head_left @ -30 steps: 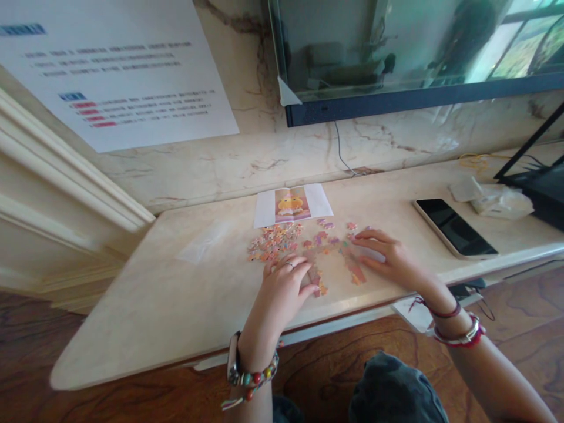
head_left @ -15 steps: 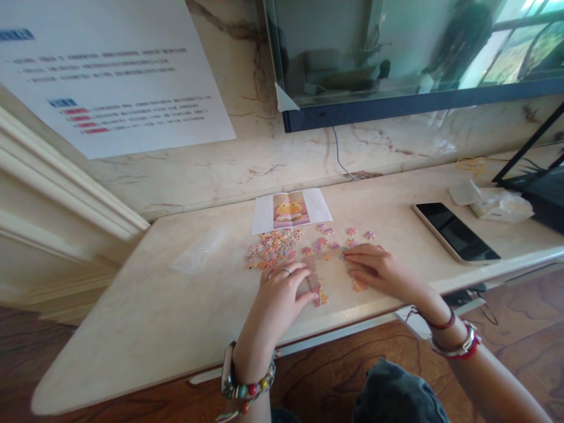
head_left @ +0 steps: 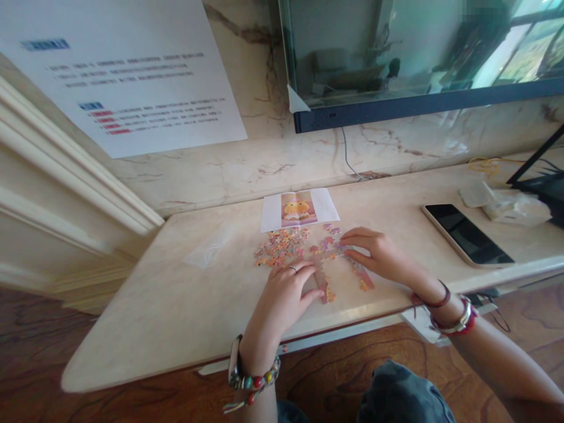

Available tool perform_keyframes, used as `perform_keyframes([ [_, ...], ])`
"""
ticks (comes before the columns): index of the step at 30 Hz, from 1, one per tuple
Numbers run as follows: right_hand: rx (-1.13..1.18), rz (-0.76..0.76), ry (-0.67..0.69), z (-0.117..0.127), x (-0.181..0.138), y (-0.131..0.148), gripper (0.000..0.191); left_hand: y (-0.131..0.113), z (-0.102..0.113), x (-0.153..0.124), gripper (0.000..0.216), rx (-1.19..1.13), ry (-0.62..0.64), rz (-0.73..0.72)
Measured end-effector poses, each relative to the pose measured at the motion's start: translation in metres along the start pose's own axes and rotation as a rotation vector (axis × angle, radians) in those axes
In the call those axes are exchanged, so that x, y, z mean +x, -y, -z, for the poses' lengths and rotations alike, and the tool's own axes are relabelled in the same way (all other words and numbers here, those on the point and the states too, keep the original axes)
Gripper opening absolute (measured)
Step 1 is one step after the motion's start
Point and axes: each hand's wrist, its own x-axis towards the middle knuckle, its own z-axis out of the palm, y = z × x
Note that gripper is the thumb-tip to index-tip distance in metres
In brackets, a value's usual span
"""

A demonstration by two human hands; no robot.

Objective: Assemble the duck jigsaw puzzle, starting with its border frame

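My left hand [head_left: 284,296] lies over the left side of a partly joined jigsaw puzzle frame [head_left: 325,276], fingers stretched out and thumb apart, touching its pieces. My right hand [head_left: 376,252] is above the frame's upper right, its fingers extended and the thumb apart from them. Its fingertips are by a few purple and pink puzzle pieces [head_left: 328,242]; whether one lies under them is hidden. Along the frame's right side runs a short joined strip [head_left: 363,278]. A heap of loose puzzle pieces [head_left: 282,247] is beyond my left fingers.
Behind the heap lies a creased reference picture [head_left: 299,210] of a yellow character. A clear plastic bag [head_left: 209,247] is on the left of the counter [head_left: 145,305]. To the right are a phone [head_left: 467,235] and a tissue pack [head_left: 515,205]. A screen [head_left: 396,100] overhangs the back.
My right hand has shifted left and away from me, uncovering more of the right-hand strip. My left hand stays on the frame's left side. The view has turned slightly left.
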Motion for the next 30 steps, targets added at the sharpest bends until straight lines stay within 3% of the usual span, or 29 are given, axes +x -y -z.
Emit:
perform_keyframes([
  [5, -0.090, -0.014, 0.292, -0.016, 0.061, 0.007, 0.019, -0.003, 0.002, -0.001, 0.033, -0.010, 0.003, -0.011],
  [10, -0.140, -0.079, 0.443, -0.037, 0.083, 0.005, 0.011, -0.003, 0.002, -0.003, 0.033, -0.018, 0.012, -0.005],
  [15, -0.045, -0.148, 0.410, -0.034, 0.079, 0.000, 0.009, 0.000, 0.002, -0.004, 0.030, -0.024, 0.024, 0.001],
  [21, 0.361, -0.177, 0.236, -0.004, 0.069, 0.001, 0.011, 0.001, -0.003, -0.001, 0.033, -0.021, 0.015, 0.000],
  [26, 0.607, -0.280, 0.180, 0.012, 0.029, 0.009, 0.018, 0.001, -0.005, -0.001, 0.034, -0.005, 0.012, 0.000],
  [30, 0.656, -0.389, 0.179, 0.014, -0.016, 0.010, 0.022, 0.001, -0.005, -0.001, 0.035, 0.004, 0.012, -0.009],
])
